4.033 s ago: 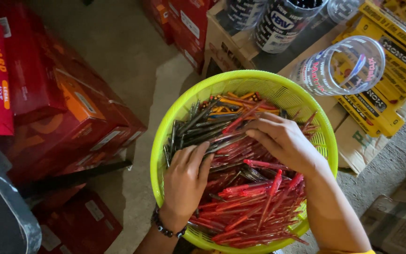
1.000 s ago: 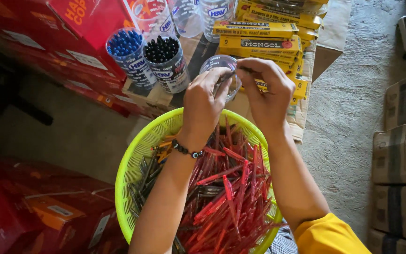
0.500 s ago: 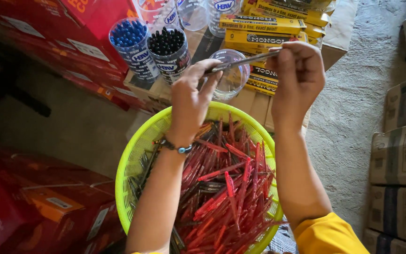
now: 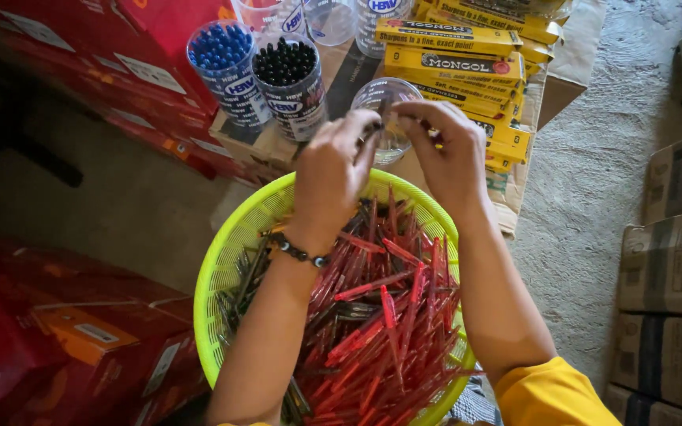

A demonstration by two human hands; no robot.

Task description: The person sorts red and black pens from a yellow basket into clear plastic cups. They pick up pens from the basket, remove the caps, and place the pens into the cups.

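Observation:
A lime-green basket (image 4: 226,260) full of red and black pens (image 4: 384,315) sits below me. Both my hands are raised over its far rim, fingertips meeting. My left hand (image 4: 333,170), with a beaded bracelet at the wrist, and my right hand (image 4: 447,154) pinch a thin dark pen (image 4: 380,118) between them. The pen is blurred and mostly hidden by my fingers. It is held right at the mouth of a clear plastic cup (image 4: 392,91) that looks empty and stands just beyond the basket.
A cup of blue pens (image 4: 222,55) and a cup of black pens (image 4: 286,67) stand on a carton at the back left. Yellow pencil boxes (image 4: 467,59) are stacked behind the clear cup. Red cartons (image 4: 57,331) line the left, brown cartons (image 4: 672,260) the right.
My hands left the pile in the basket and rose to the clear cup. In the last half second the left hand joined the right on the pen.

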